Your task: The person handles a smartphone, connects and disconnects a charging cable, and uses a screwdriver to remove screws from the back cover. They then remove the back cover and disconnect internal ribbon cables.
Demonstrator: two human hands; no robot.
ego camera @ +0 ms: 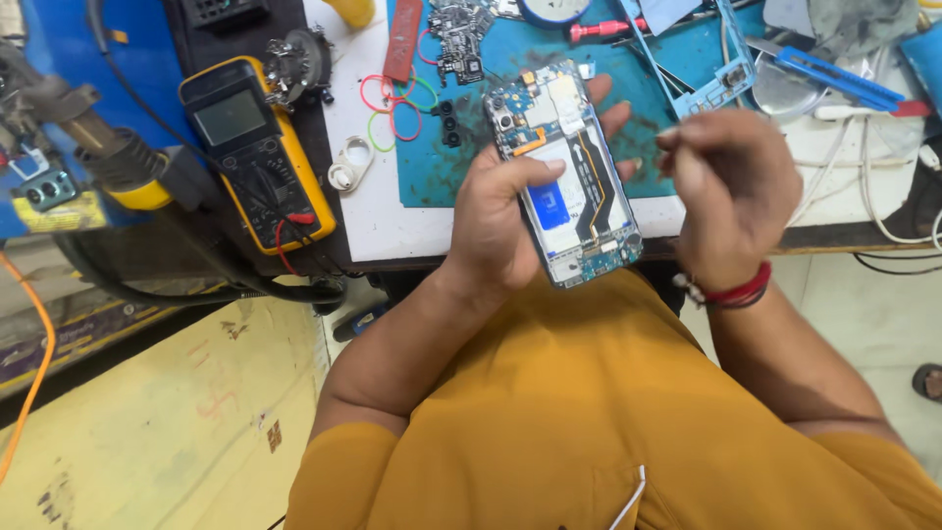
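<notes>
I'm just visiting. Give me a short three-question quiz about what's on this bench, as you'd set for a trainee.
1. True or false: the phone in the left hand has its back cover off.
2. Which lies left of the rubber bands? A) multimeter B) blue knife C) red screwdriver
3. What is on the right hand's wrist?

Key
1. True: its circuit board and orange flex cable are exposed.
2. A
3. A red band.
</notes>
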